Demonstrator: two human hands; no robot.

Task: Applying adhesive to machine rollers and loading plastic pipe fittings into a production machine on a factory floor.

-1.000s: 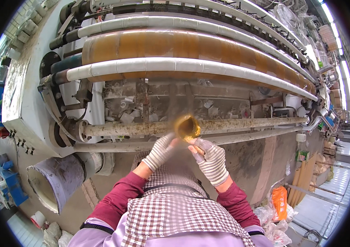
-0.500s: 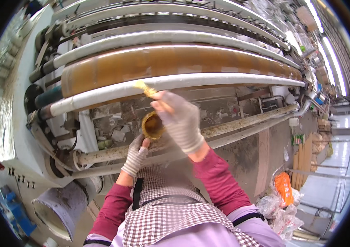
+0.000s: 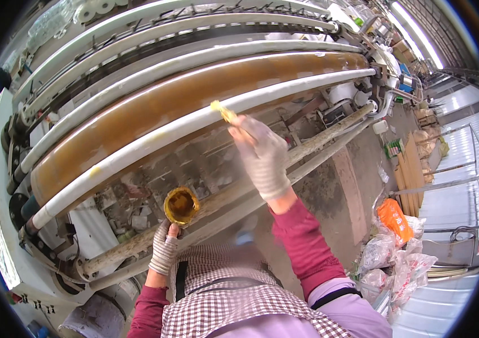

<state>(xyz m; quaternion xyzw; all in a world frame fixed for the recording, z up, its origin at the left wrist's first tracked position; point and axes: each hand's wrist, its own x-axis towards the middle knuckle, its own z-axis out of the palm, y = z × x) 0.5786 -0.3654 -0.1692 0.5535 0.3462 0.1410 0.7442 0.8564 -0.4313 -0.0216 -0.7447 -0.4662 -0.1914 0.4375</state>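
My left hand point(image 3: 164, 248), in a pale knit glove, grips a small round pot point(image 3: 168, 209) coated with yellow-brown residue. Its open mouth faces me, and the inside looks dark and sticky. In my gloved right hand point(image 3: 263, 156) is a small yellow-caked brush point(image 3: 223, 111), pinched near its head. The brush tip lies over the front edge of a long white roller point(image 3: 163, 132); whether it touches cannot be told. A yellow smear point(image 3: 95, 170) marks that roller farther left. Just behind runs a thick brown glossy roller point(image 3: 132, 107).
Scraps litter the floor beneath the rollers, behind two low bars point(image 3: 318, 137) that cross before me. A white machine housing point(image 3: 11, 239) stands at left. Plastic bags point(image 3: 377, 250) and an orange sack point(image 3: 395, 218) lie at right, near leaning boards point(image 3: 410, 174).
The view has turned, tilting the rollers. My right hand and the brush have moved right along the white roller. The pot now sits farther from my right hand, to the left and lower.
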